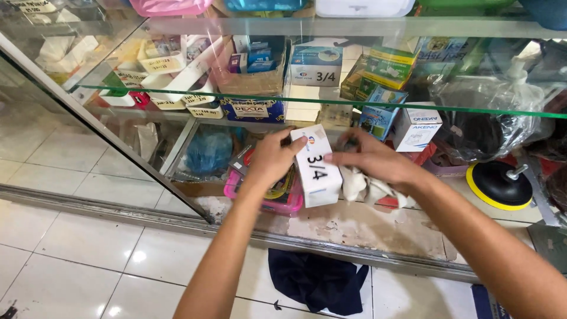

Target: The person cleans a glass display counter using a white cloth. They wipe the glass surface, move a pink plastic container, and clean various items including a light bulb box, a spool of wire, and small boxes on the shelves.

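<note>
Near the middle of the frame, both hands meet around a small white box (317,166) held in front of an open glass display case. The left hand (273,158) grips the box from its left side, thumb across the top edge and fingers curled behind it. The right hand (372,159) is closed around a bunched white cloth (363,184), with its fingertips touching the right side of the box. The box is tilted, its top end leaning toward the upper left.

Just below the left hand sits a pink tray (277,204) on the lower shelf (366,227), whose surface is worn and flaking. A glass shelf (177,91) with a green edge crosses the upper part of the frame, carrying white bins and more small boxes. At the right, a round black and yellow pad (499,186) lies on the lower shelf, beside a bundle in clear plastic. On the tiled floor at the bottom centre lies a dark blue cloth (316,280).
</note>
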